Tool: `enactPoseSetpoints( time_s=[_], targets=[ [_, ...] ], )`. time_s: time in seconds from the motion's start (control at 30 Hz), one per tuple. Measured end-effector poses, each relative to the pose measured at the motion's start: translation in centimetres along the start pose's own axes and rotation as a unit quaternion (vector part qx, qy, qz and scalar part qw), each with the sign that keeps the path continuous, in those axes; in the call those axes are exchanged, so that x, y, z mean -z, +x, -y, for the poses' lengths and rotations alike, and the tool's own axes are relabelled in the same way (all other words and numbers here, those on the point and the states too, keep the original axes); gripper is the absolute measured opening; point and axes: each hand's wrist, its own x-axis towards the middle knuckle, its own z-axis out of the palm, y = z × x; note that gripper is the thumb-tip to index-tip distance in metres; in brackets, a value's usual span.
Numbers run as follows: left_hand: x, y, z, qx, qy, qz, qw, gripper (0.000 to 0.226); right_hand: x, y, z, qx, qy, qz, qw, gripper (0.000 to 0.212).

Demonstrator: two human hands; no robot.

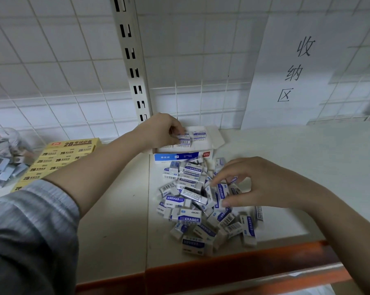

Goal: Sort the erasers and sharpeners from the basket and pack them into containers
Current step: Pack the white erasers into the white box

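A heap of white erasers [201, 201] with blue "ERASER" sleeves lies on the shelf in front of me. Behind it stands an open white and blue eraser box [181, 156] with several erasers lined up inside. My left hand [160, 130] reaches into that box and its fingers pinch an eraser [183, 139] there. My right hand [258, 184] hovers over the right side of the heap, fingers curled, with thumb and fingertips around an upright eraser [221, 192].
A yellow box [58, 160] of "2B" erasers lies at the left. Further left stands a clear container [3, 158] with small grey items. A wire grid and a paper sign [294, 69] back the shelf. An orange rail [233, 267] edges the front.
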Motion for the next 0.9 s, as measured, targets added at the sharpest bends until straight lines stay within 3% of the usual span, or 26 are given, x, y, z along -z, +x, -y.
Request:
enactPoseSetpoints(
  time_s=[0.2, 0.37, 0.53, 0.77, 0.9],
  targets=[
    [1.6, -3.0, -1.2, 0.022, -0.092, -0.060, 0.994, 0.013, 0.5, 0.1, 0.2, 0.011, 0.079, -0.109, 0.991, 0.032],
    [2.4, -7.2, -2.8, 0.003, -0.129, -0.051, 0.990, 0.012, 0.5, 1.2, 0.6, 0.010, 0.186, -0.158, 0.970, 0.050],
    [2.4, -11.6, -4.2, 0.008, -0.150, -0.057, 0.987, 0.011, 1.0, 2.3, 1.1, 0.031, 0.251, -0.212, 0.944, 0.045],
    [0.4, -16.4, -5.3, 0.047, -0.218, -0.058, 0.973, 0.007, 0.7, 2.8, 1.9, 0.036, 0.285, -0.207, 0.935, 0.040],
    [-0.9, -17.7, -5.8, 0.049, -0.240, -0.040, 0.969, 0.030, 0.1, 2.5, 2.0, 0.024, 0.269, -0.204, 0.941, 0.045]
  ],
)
